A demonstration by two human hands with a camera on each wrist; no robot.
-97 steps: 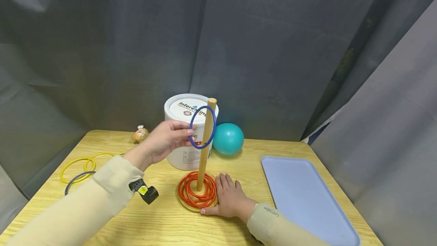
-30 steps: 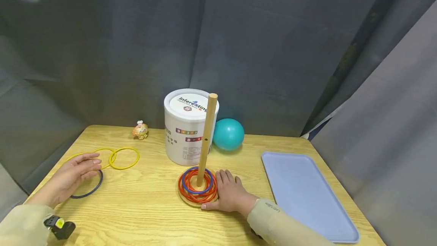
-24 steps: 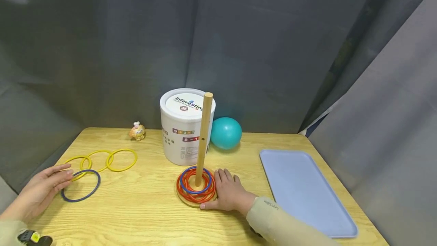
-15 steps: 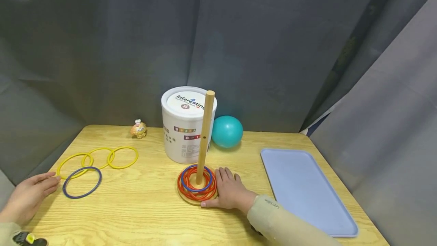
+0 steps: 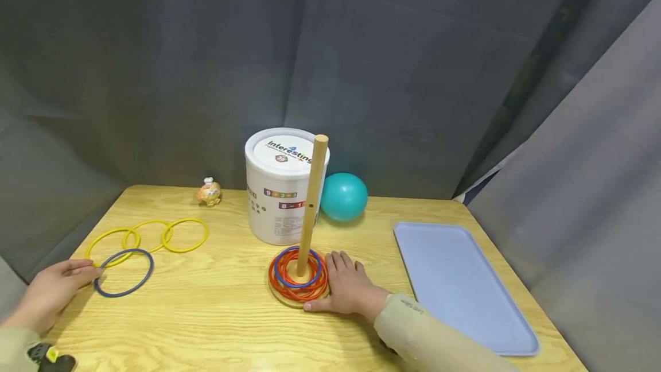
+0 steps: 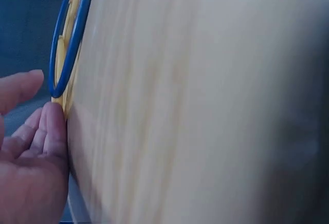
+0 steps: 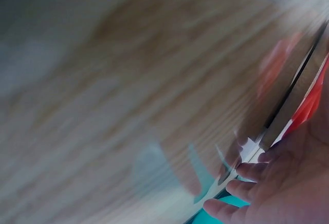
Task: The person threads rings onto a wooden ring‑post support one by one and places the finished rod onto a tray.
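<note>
In the head view, my left hand (image 5: pixel 54 289) is at the left edge of a dark blue ring (image 5: pixel 121 295) lying on the wooden table. The left wrist view shows thumb and fingers apart, either side of the near end of this blue ring (image 6: pixel 79 23). Yellow rings (image 5: pixel 181 251) lie overlapping just behind it. My right hand (image 5: pixel 348 286) rests flat against the round wooden base (image 5: pixel 283 301), fingers extended and thumb along its front. From that base rises a wooden post (image 5: pixel 313 188). Around its foot are piled red rings (image 5: pixel 287 294), with one blue ring (image 5: pixel 298 287) on top.
Behind the post stands a white lidded tub (image 5: pixel 273 211), with a teal ball (image 5: pixel 344 197) beside it. A small figurine (image 5: pixel 209 193) sits near the back edge. A light blue tray (image 5: pixel 459 286) lies on the right, and grey curtain surrounds the table.
The blue ring once held beside the post now lies around its foot on the red rings. My left hand has gone left to the other blue ring. My right hand has stayed at the base.
</note>
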